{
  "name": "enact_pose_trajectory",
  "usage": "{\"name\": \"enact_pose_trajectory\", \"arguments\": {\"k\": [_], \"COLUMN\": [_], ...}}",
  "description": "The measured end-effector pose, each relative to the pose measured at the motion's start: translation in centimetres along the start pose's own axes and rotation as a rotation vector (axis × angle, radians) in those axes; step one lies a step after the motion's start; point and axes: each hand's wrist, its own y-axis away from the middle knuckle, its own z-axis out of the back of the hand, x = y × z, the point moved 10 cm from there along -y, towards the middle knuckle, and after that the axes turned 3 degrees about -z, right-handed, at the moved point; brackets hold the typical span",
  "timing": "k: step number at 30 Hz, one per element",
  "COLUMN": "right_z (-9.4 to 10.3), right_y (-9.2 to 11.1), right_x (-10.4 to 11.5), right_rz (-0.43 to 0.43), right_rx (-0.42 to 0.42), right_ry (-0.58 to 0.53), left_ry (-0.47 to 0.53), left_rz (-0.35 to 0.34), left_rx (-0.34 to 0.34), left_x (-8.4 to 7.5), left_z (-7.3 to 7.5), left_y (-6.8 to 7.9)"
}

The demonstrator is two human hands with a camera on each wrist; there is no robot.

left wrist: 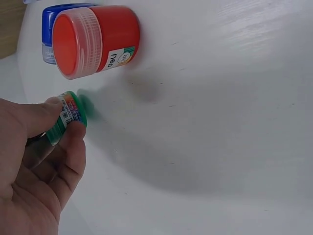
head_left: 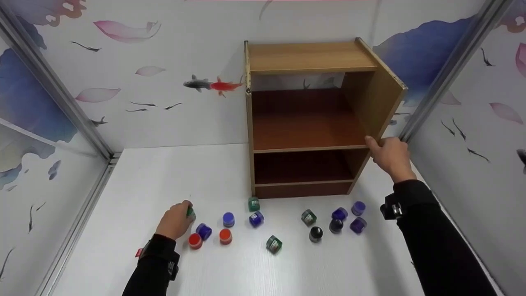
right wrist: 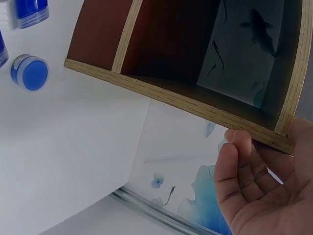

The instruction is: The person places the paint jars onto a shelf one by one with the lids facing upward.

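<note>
My left hand pinches a small green paint jar between thumb and fingers, just over the white table. Beside it are a red paint jar and a blue paint jar. At the back of the table stands a wooden shelf unit with open compartments. Its right side panel is gripped at the front edge by my right hand, thumb on the inner side. In the right wrist view, the fingers curl along the panel's outer side.
In front of the shelf lie several paint jars: green ones, black ones, purple ones, and another red jar. One green jar sits close to the shelf's front left corner. Painted panels in metal frames enclose the table.
</note>
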Motion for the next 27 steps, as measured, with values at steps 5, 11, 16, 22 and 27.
{"name": "enact_pose_trajectory", "arguments": {"k": [5, 11, 16, 22, 27], "right_z": [0.0, 0.2, 0.3, 0.3, 0.4], "right_y": [-0.1, -0.1, -0.1, 0.0, -0.1], "right_x": [0.2, 0.4, 0.4, 0.4, 0.6], "right_rz": [0.007, 0.03, 0.036, 0.031, 0.05], "right_rx": [-0.002, -0.017, -0.017, -0.019, -0.023], "right_ry": [0.002, 0.012, 0.02, 0.015, 0.003], "left_ry": [0.006, 0.039, 0.064, 0.092, 0.092], "left_rz": [-0.003, 0.01, -0.016, -0.051, -0.067], "left_rx": [0.035, 0.065, 0.078, 0.099, 0.119], "left_x": [-0.3, -1.0, -2.3, -4.2, -5.7], "left_z": [0.2, 0.7, 1.2, 1.9, 2.5], "left_y": [0.2, -0.3, -0.7, -0.9, -1.0]}}
